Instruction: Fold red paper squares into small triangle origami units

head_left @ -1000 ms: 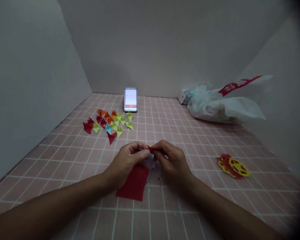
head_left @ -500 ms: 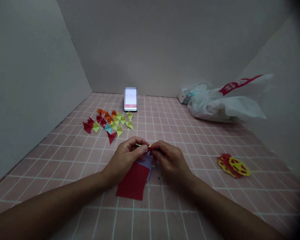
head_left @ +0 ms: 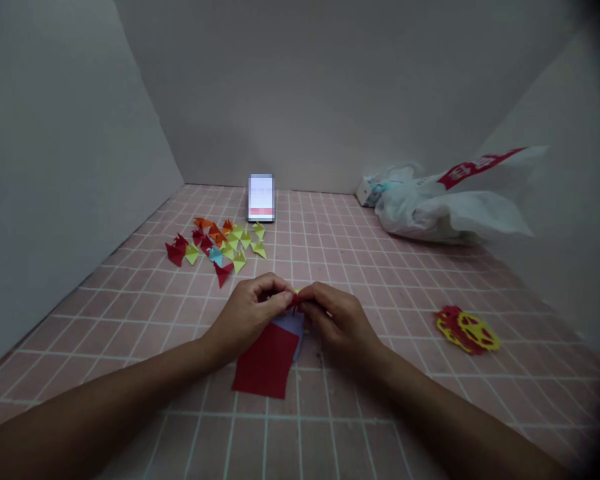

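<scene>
Head view: hands [head_left: 245,313] pinch red paper [head_left: 295,300], white bag [head_left: 415,215] (contents unclear) beyond.

Small red paper [head_left: 295,300], folded, pinched between fingers [head_left: 282,301]

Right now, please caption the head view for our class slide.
Left hand and right hand pinch red paper near a red sheet.

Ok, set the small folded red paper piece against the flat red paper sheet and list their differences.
The small folded red paper piece is pinched between the left hand and right hand; the flat red paper sheet lies spread out. The piece looks folded, the sheet unfolded. The piece's visible part is much smaller than the sheet. Both are red.
</scene>
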The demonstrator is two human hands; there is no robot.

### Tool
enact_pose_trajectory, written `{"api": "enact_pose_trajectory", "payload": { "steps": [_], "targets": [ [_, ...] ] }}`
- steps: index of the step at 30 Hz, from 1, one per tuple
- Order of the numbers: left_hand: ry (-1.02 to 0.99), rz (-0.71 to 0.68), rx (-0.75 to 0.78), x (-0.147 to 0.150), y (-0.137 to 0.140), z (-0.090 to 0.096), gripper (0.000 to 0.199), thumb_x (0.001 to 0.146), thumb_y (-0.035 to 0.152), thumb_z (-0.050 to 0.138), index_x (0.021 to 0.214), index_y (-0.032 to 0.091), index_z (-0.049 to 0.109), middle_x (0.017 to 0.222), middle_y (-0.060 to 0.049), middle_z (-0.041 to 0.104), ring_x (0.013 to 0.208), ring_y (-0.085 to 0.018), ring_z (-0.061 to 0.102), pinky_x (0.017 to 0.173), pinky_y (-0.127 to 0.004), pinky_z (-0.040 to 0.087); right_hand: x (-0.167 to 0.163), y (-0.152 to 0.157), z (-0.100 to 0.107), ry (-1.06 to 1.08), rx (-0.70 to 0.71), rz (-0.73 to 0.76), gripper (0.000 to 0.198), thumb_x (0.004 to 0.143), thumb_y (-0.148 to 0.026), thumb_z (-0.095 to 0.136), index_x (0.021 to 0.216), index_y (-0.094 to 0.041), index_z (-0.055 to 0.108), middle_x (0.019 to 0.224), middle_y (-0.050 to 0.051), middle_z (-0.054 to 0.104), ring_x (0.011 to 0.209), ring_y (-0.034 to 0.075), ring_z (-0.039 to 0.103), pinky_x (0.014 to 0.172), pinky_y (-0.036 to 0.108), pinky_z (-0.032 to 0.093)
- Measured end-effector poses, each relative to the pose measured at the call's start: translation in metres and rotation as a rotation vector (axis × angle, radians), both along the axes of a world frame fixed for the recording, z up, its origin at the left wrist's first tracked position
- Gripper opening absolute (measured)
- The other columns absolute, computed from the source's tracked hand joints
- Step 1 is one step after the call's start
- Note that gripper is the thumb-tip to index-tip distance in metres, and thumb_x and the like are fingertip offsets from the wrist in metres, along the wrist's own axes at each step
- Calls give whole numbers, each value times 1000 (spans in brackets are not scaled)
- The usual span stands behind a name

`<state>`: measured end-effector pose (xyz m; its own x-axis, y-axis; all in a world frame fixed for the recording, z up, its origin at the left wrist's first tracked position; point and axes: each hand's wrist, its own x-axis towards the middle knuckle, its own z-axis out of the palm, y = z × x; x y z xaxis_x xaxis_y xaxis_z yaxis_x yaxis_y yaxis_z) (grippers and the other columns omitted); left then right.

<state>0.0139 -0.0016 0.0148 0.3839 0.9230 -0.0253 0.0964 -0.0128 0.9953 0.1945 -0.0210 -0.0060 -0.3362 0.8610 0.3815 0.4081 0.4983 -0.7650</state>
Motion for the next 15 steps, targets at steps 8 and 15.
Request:
{"api": "enact_pose_trajectory", "payload": {
  "steps": [8, 15],
  "targets": [
    [-44, 13, -91, 3, -1, -3, 14, 80, 29, 62, 76, 15, 61, 69, 3, 56, 64, -10, 47, 60, -23, 36, 0, 0, -2, 32, -13, 4, 17, 89, -4, 52, 92, -18, 61, 81, 1, 63, 74, 14, 58, 68, 26, 44],
    [-26, 21, -109, 3, 0, -3, 18, 81, 32, 62, 80, 14, 61, 69, 3, 55, 60, -9, 48, 57, -22, 37, 0, 1, -1, 102, 62, 72, 26, 90, -4, 52, 106, -22, 61, 95, 4, 61, 88, 16, 59, 76, 30, 48]
  ]
}}
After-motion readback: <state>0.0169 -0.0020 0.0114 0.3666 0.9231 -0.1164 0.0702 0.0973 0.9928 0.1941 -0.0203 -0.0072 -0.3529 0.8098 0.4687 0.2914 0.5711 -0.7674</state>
